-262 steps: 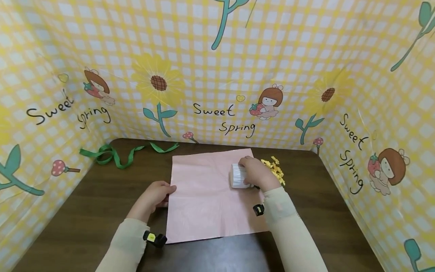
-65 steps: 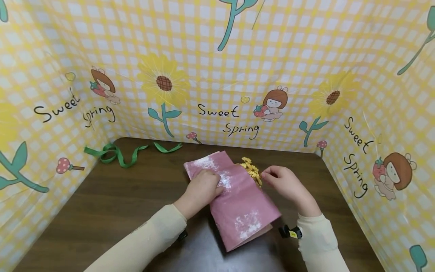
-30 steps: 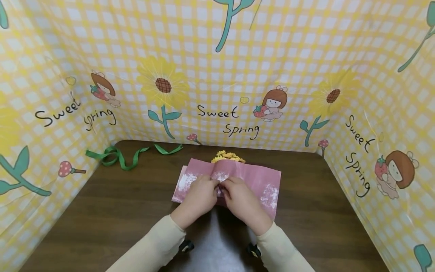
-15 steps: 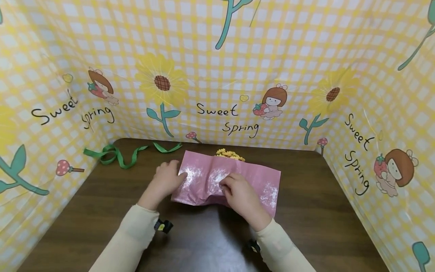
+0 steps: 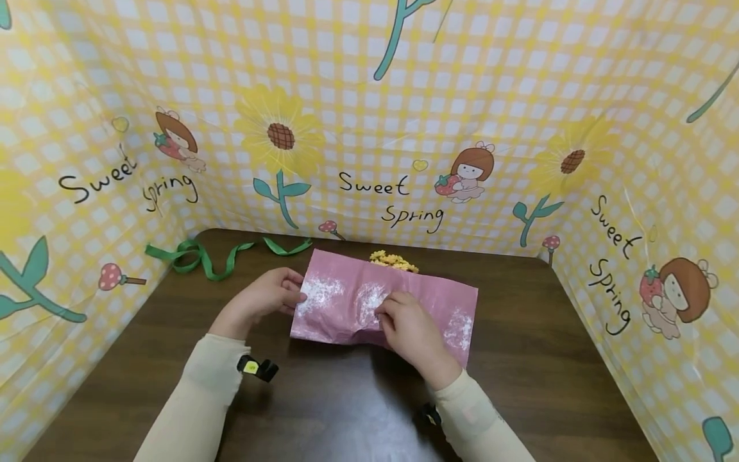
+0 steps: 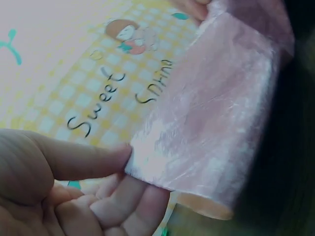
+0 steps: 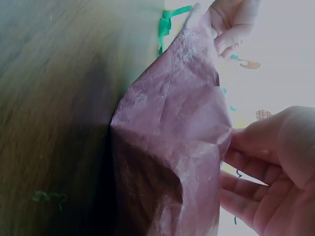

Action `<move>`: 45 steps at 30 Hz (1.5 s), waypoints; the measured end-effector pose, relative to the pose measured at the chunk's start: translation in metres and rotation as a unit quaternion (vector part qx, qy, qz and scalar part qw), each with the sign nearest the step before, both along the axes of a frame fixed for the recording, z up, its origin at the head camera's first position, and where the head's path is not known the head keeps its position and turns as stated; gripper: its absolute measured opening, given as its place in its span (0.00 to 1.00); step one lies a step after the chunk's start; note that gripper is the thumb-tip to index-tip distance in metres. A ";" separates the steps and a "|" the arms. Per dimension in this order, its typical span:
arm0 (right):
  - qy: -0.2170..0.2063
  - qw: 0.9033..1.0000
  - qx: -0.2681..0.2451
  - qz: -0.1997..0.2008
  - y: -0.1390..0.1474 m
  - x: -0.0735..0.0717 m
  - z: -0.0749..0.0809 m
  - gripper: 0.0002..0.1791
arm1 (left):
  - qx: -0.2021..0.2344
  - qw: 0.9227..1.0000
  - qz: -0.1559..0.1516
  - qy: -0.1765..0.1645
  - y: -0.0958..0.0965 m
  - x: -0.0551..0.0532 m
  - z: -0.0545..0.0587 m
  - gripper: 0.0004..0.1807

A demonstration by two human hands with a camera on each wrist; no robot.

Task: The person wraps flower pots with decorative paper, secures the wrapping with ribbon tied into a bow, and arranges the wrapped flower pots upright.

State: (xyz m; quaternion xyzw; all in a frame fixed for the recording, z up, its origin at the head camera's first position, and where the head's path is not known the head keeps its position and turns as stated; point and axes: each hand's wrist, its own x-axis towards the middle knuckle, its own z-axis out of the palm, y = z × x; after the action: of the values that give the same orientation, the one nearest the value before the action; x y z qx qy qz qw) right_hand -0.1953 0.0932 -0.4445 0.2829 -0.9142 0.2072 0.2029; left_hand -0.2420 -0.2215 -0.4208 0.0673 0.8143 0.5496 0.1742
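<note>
Over the table (image 5: 543, 346), left hand (image 5: 267, 298) and right hand (image 5: 412, 330) hold pink paper (image 5: 348, 298).

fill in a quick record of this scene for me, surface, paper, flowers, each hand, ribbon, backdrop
surface: dark brown table
paper: pink sheet, folded, with white patches on its outer face
flowers: yellow flowers at the paper's far edge, partly hidden by it
left hand: left hand pinches the paper's left end between thumb and fingers
right hand: right hand pinches the paper near its middle
ribbon: green ribbon lying loose at the table's far left
backdrop: yellow checked sheet printed with sunflowers and "Sweet Spring"
</note>
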 end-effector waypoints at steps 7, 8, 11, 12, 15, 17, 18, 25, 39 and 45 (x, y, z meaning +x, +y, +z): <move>-0.004 1.000 -0.007 0.008 0.002 -0.003 -0.001 0.03 | 0.035 0.999 -0.021 -0.011 -0.013 -0.002 -0.002 0.31; -0.003 1.000 -0.004 0.007 0.003 -0.003 -0.001 0.03 | 0.036 0.999 -0.025 -0.007 -0.015 0.000 -0.004 0.33; 0.001 1.000 0.003 0.005 0.003 -0.003 -0.003 0.02 | 0.027 0.998 -0.052 0.005 -0.021 0.006 -0.015 0.40; 0.003 1.000 0.005 0.005 0.004 -0.002 -0.003 0.02 | 0.021 0.998 -0.063 0.010 -0.023 0.008 -0.018 0.43; 0.008 1.000 0.005 0.010 0.004 -0.002 -0.004 0.02 | 0.005 0.995 -0.092 0.031 -0.029 0.016 -0.028 0.48; 0.014 1.000 0.003 0.013 0.003 -0.002 -0.005 0.01 | 0.001 0.994 -0.100 0.049 -0.031 0.019 -0.031 0.48; 0.016 1.000 0.002 0.014 0.003 -0.002 -0.005 0.01 | 0.001 0.994 -0.097 0.056 -0.031 0.021 -0.032 0.46; 0.017 1.000 -0.001 0.009 -0.001 -0.002 -0.006 0.03 | 0.019 0.994 -0.071 0.085 -0.035 0.024 -0.041 0.41; 0.003 1.000 0.015 0.026 0.000 -0.004 -0.006 0.08 | 0.134 0.989 -0.043 0.048 -0.041 0.019 -0.074 0.37; 0.000 0.998 0.049 0.039 0.003 -0.005 -0.006 0.15 | 0.139 0.988 -0.037 0.056 -0.041 0.022 -0.075 0.35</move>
State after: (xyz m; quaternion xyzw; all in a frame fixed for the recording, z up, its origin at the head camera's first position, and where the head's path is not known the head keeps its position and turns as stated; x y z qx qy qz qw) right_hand -0.2007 0.0958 -0.4509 0.3279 -0.9115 0.1699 0.1811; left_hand -0.2199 -0.2628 -0.4962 0.1520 0.7354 0.6459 0.1374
